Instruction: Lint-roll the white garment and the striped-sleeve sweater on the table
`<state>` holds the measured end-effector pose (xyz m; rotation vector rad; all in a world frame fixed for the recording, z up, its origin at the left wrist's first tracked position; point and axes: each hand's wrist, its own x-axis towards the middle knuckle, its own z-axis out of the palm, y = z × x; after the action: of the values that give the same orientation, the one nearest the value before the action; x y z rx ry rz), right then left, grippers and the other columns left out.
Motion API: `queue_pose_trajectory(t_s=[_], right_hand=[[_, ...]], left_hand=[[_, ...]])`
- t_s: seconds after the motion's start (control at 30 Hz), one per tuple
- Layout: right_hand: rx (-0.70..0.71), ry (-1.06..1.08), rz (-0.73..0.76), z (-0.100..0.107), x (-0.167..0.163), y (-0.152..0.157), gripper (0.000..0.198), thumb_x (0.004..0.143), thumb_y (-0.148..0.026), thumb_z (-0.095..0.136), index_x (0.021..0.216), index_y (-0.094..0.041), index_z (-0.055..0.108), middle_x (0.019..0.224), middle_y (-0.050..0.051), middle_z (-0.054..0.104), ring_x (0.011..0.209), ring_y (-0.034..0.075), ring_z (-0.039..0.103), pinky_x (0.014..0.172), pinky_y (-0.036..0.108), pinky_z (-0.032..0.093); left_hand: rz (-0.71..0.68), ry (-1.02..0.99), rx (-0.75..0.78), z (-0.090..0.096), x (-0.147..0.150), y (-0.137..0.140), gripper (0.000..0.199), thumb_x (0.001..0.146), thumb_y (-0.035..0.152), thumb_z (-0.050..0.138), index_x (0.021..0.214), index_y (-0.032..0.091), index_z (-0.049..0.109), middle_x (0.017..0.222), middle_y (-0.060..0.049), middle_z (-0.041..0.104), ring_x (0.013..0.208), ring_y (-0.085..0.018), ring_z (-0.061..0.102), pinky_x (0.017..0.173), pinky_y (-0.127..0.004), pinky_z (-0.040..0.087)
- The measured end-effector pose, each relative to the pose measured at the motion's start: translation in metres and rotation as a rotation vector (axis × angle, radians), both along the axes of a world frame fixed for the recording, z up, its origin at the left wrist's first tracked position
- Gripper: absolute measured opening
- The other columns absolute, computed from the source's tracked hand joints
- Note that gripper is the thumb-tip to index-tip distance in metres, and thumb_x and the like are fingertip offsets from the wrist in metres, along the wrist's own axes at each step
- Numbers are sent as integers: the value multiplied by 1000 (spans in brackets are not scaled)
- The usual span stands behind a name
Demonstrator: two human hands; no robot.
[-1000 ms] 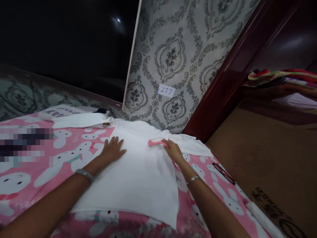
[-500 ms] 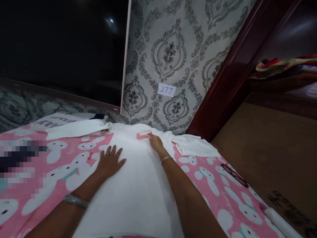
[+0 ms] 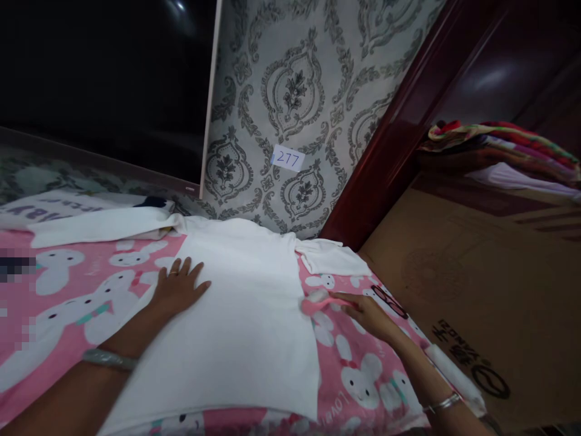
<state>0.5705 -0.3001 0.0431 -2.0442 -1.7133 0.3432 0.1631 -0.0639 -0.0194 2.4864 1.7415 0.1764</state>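
A white long-sleeved shirt (image 3: 245,303) lies spread out on a pink bedcover (image 3: 49,327) with white rabbits. My left hand (image 3: 179,287) rests flat on the shirt's left side, its fingers spread. In my right hand (image 3: 370,315) is the pink handle of a lint roller (image 3: 315,300) with a white roll. The roller's head is at the shirt's right edge, over the bedcover; whether it touches the cloth I cannot tell.
Dark-rimmed rings, perhaps glasses (image 3: 389,301), lie on the bedcover at right, with a white roll-shaped thing (image 3: 456,375) nearer. A cardboard box (image 3: 436,266) bears folded clothes (image 3: 508,145). Behind are a large dark screen (image 3: 100,85) and printed garment (image 3: 68,206).
My right hand has moved right and nearer with the lint roller, from the upper shirt to its right edge. My left hand stays flat on the shirt. The view has shifted to the right.
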Motion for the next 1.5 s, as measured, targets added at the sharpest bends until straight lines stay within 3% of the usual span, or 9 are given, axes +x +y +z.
queue_pose_trajectory(t_s=[0.13, 0.43, 0.6, 0.73, 0.87, 1.07, 1.2, 1.37, 1.5], right_hand=[[138, -103, -130, 8, -23, 42, 48, 89, -22, 49, 135, -28, 61, 128, 4, 69, 114, 25, 66, 97, 37, 51], [54, -128, -166, -15, -78, 216, 42, 95, -16, 48, 135, -25, 60, 127, 7, 68, 118, 23, 62, 100, 34, 47], [112, -57, -143, -16, -79, 258, 37, 95, -38, 61, 126, -17, 59, 128, 9, 61, 110, 25, 62, 92, 46, 54], [121, -29, -127, -25, -71, 235, 35, 97, -27, 56, 131, -20, 59, 130, 8, 63, 116, 25, 61, 100, 43, 50], [110, -34, -126, -34, -47, 173, 47, 93, -13, 50, 138, -23, 57, 135, 6, 64, 124, 21, 59, 105, 33, 45], [121, -52, -140, -18, -12, 80, 46, 87, -15, 51, 130, -25, 65, 128, 3, 69, 117, 24, 64, 101, 39, 48], [172, -30, -134, -2, -36, 61, 47, 87, -17, 52, 132, -25, 64, 127, 4, 69, 112, 25, 67, 99, 40, 50], [108, -12, 4, -11, -94, 49, 47, 89, -18, 50, 134, -25, 63, 128, 5, 69, 112, 25, 67, 97, 38, 51], [47, -37, 10, -16, -93, -9, 50, 88, -18, 48, 135, -22, 61, 129, 9, 68, 114, 26, 66, 98, 39, 50]], left_hand=[[15, 8, 0, -3, 0, 2, 72, 90, 56, 35, 152, 20, 37, 163, -15, 24, 150, -38, 16, 117, -59, 16], [24, -2, 29, -8, 0, 2, 71, 89, 55, 37, 151, 20, 40, 163, -13, 26, 150, -38, 18, 117, -60, 16], [15, 3, 45, -6, 0, 1, 68, 91, 53, 38, 150, 19, 41, 162, -15, 28, 149, -39, 20, 116, -60, 18], [18, 13, 33, -5, 1, 2, 69, 90, 53, 40, 151, 19, 40, 162, -16, 27, 149, -39, 19, 117, -60, 16], [21, 16, -6, 0, 2, 0, 70, 92, 54, 35, 152, 18, 37, 163, -16, 23, 150, -39, 16, 117, -59, 15], [13, 60, -44, 6, 4, -2, 71, 93, 55, 33, 154, 18, 33, 164, -16, 19, 151, -39, 13, 117, -58, 14], [13, 56, -8, 3, 5, 1, 73, 91, 57, 32, 154, 20, 34, 164, -15, 21, 151, -38, 15, 117, -58, 15], [-3, 29, 4, 3, 3, 1, 74, 90, 59, 31, 153, 20, 35, 163, -16, 23, 150, -39, 16, 116, -59, 16], [-5, 27, -3, 4, 4, 0, 74, 90, 58, 32, 153, 19, 36, 163, -16, 22, 150, -39, 17, 116, -59, 17]])
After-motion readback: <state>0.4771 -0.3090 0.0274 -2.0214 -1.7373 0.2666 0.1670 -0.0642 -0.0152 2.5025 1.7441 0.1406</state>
